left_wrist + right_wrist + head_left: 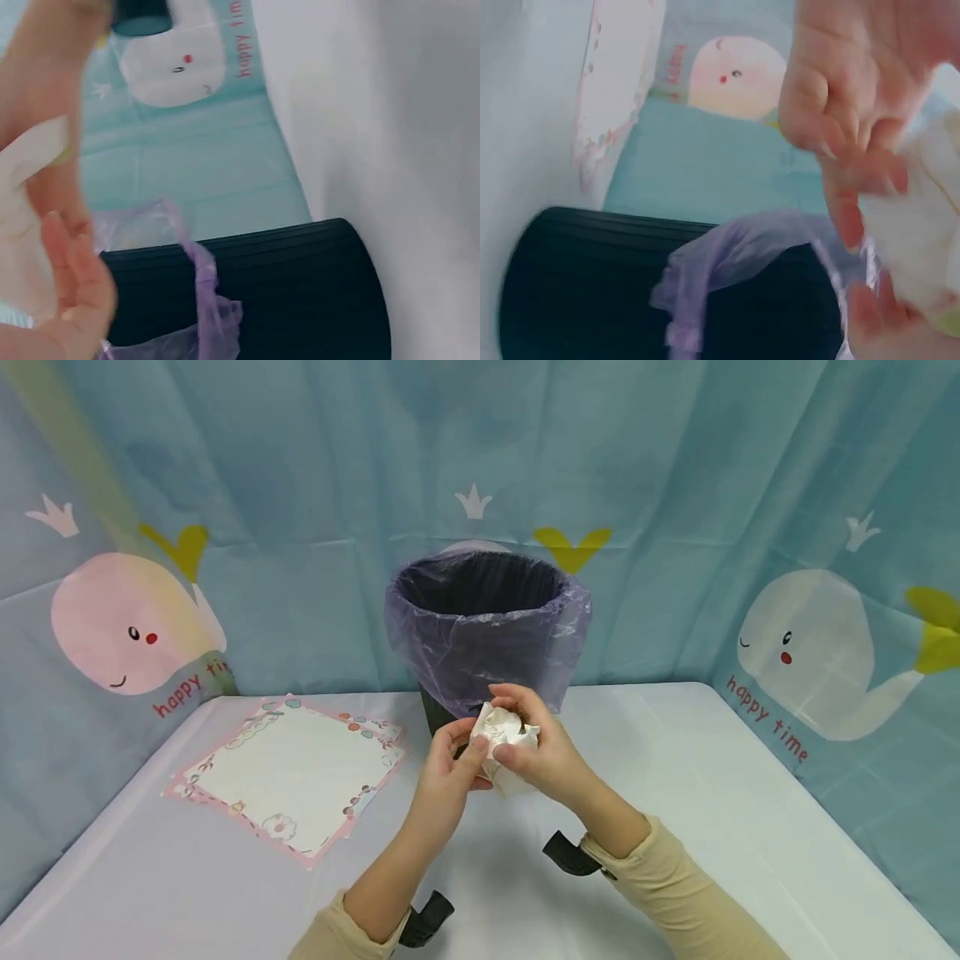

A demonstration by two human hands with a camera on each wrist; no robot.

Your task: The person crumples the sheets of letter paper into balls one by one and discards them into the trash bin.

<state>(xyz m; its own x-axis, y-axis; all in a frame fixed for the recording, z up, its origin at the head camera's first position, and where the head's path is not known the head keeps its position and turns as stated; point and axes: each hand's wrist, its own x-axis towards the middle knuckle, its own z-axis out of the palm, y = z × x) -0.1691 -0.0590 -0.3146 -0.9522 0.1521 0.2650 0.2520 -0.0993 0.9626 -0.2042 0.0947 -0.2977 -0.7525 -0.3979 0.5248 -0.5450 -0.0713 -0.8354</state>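
Observation:
In the head view a crumpled sheet of white paper (498,731) is held in both hands, in front of the trash bin. My left hand (446,772) pinches its left side between thumb and fingers. On the other side my right hand (543,747) grips it with curled fingers and thumb. Both wrist views show the crumpled paper (22,232) between the hands, cut off by the frame edge. The dark ribbed trash bin (300,292) stands behind the hands, lined with a translucent purple bag (487,652) folded over its rim.
Several sheets of pink-bordered decorated paper (300,768) lie on the left of the white table (645,760). A blue curtain (300,485) with whale prints surrounds the table at the back and sides. Black camera mounts (573,853) sit at both wrists.

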